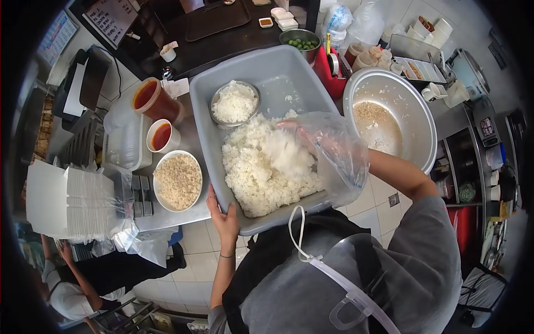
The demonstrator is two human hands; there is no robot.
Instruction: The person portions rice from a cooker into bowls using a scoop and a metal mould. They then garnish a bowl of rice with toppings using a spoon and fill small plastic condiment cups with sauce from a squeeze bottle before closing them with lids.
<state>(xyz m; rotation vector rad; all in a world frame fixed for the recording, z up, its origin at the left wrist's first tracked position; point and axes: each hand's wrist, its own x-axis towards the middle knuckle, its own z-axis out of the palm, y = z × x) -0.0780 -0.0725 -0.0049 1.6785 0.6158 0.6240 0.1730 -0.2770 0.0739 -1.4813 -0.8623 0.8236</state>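
A large grey plastic tub (pixel 201 133) holds a heap of cooked white rice (pixel 245 167). My left hand (pixel 224 218) grips the tub's near left corner, fingers along the outer wall and thumb at the front. Inside a clear plastic bag (pixel 342 158), my right hand (pixel 300 136) is down in the rice on the heap's right side. Motion smears its fingers and the rice around them, so their closure is unclear. A metal bowl (pixel 213 107) filled with rice (pixel 236 102) sits in the tub's far left part.
Left of the tub stand a bowl of crumbly beige food (pixel 178 181), a cup of red sauce (pixel 162 137) and a larger sauce container (pixel 150 100). A big metal pot (pixel 409 92) is at right, limes (pixel 300 43) behind. Another person (pixel 83 278) works at lower left.
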